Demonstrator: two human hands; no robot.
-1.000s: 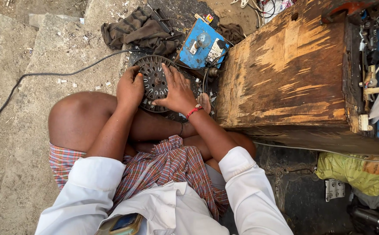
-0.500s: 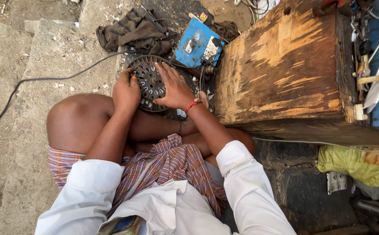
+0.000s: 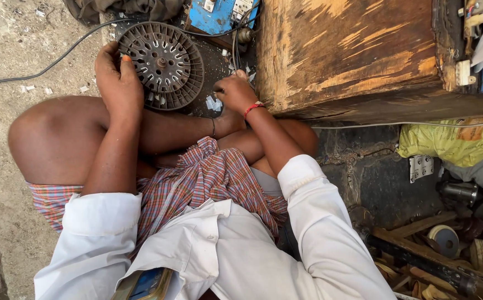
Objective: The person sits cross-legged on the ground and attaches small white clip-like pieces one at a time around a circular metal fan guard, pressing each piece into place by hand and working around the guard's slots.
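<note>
A round dark metal disc with slots and a hub in its middle (image 3: 164, 64) lies on the ground in front of my crossed legs. My left hand (image 3: 116, 78) grips its left rim, thumb over the edge. My right hand (image 3: 236, 91), a red band on its wrist, rests on the ground to the right of the disc beside the wooden box, fingers curled near small white scraps (image 3: 214, 103); whether it pinches anything is hidden.
A big worn wooden box (image 3: 358, 55) stands at the right. Behind the disc sit a blue electrical unit (image 3: 219, 14) and a dark cloth (image 3: 125, 8). A black cable (image 3: 47, 66) runs left over concrete. A yellow bag (image 3: 452, 141) and metal parts (image 3: 447, 244) lie at lower right.
My right hand has come off the disc and dropped to the ground at its right. The left hand stays on the rim. The view has shifted closer and downward.
</note>
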